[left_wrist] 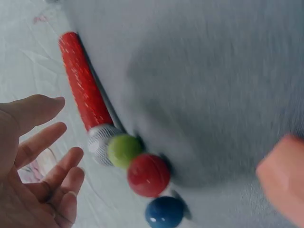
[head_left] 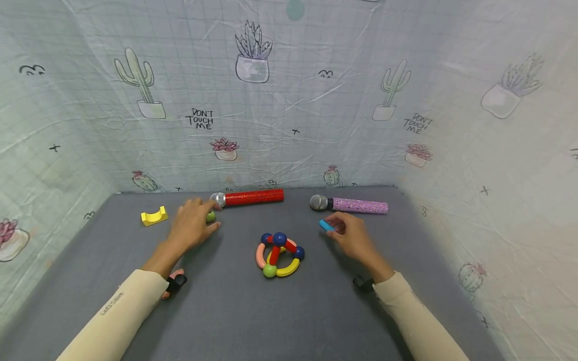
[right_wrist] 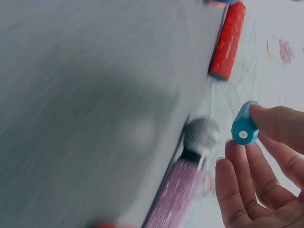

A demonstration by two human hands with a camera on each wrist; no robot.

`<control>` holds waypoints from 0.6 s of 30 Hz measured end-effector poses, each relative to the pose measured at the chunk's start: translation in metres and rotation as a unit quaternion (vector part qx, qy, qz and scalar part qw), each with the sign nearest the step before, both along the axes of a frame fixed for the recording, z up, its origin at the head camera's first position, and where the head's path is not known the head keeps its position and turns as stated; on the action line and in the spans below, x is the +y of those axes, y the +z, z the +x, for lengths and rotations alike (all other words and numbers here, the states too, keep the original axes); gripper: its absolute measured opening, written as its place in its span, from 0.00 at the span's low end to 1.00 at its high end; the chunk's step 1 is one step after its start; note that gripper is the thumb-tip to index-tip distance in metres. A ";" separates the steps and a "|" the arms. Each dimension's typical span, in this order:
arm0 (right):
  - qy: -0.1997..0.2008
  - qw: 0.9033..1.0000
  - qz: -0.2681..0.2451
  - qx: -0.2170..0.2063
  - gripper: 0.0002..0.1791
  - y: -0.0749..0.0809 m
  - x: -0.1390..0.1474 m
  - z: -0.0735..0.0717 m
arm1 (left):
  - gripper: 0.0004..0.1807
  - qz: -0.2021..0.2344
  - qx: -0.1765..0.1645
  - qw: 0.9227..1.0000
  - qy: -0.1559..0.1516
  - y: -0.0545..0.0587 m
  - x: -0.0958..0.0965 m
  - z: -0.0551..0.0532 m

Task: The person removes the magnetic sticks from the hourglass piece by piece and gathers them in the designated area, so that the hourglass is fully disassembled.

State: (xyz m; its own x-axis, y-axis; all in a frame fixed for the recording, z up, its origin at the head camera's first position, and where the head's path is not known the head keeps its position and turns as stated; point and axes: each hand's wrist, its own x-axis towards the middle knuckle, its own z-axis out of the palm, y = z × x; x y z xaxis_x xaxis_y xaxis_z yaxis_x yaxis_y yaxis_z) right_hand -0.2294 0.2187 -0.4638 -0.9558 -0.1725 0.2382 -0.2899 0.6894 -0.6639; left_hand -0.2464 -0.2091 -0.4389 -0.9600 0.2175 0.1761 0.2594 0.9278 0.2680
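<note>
My right hand [head_left: 354, 235] pinches a short light-blue rod [right_wrist: 241, 126] with a white dot on its end, between thumb and fingertips above the table. My left hand [head_left: 191, 223] hovers with spread, loosely bent fingers and holds nothing. Near it lie a green ball [left_wrist: 124, 151], a red ball [left_wrist: 148, 175] and a dark blue ball [left_wrist: 164, 212] in a row; the hand mostly hides them in the head view. Mid-table sits a built shape of red rods [head_left: 275, 254], dark blue balls [head_left: 280, 239], a green ball and curved pink and yellow pieces [head_left: 289, 269].
A red glitter microphone [head_left: 254, 197] and a purple glitter microphone [head_left: 358, 205] lie along the table's back edge. At the left is a yellow curved block [head_left: 154, 216]. A pink curved piece [head_left: 178, 275] is partly hidden by my left wrist. Printed cloth [head_left: 289, 100] hangs behind.
</note>
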 end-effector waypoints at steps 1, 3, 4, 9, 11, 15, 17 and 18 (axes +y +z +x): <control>-0.007 1.000 -0.002 0.004 0.16 -0.001 0.007 0.003 | 0.22 0.009 0.002 1.000 -0.005 0.001 0.003 0.004; -0.020 1.000 -0.001 0.011 0.17 -0.002 0.023 0.009 | 0.22 0.025 0.008 1.000 -0.014 0.002 0.009 0.011; -0.026 1.000 -0.001 0.012 0.17 -0.003 0.031 0.011 | 0.22 0.030 0.010 0.999 -0.020 0.003 0.012 0.014; -0.063 0.998 0.003 0.006 0.17 -0.008 0.065 0.026 | 0.22 0.053 0.001 0.998 -0.042 0.002 0.029 0.027; -0.076 0.997 0.010 0.002 0.17 -0.009 0.076 0.031 | 0.22 0.060 -0.004 0.997 -0.050 0.001 0.035 0.031; -0.094 0.995 0.040 -0.012 0.17 -0.012 0.093 0.038 | 0.21 0.075 -0.003 0.995 -0.067 -0.002 0.045 0.039; -0.098 0.993 0.059 -0.027 0.18 -0.014 0.099 0.041 | 0.21 0.080 -0.004 0.994 -0.074 -0.004 0.050 0.043; -0.098 0.992 0.070 -0.036 0.18 -0.014 0.101 0.042 | 0.21 0.079 -0.005 0.994 -0.078 -0.005 0.052 0.044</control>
State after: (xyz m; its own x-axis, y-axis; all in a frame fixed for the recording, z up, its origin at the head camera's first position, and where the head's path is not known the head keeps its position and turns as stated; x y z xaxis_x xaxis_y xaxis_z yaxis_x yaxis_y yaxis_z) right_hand -0.1877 0.3195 -0.4780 -0.9880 -0.0081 0.1541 -0.0959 0.8146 -0.5720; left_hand -0.2023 -0.1571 -0.4437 -0.9190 0.3335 0.2105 0.3927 0.8228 0.4109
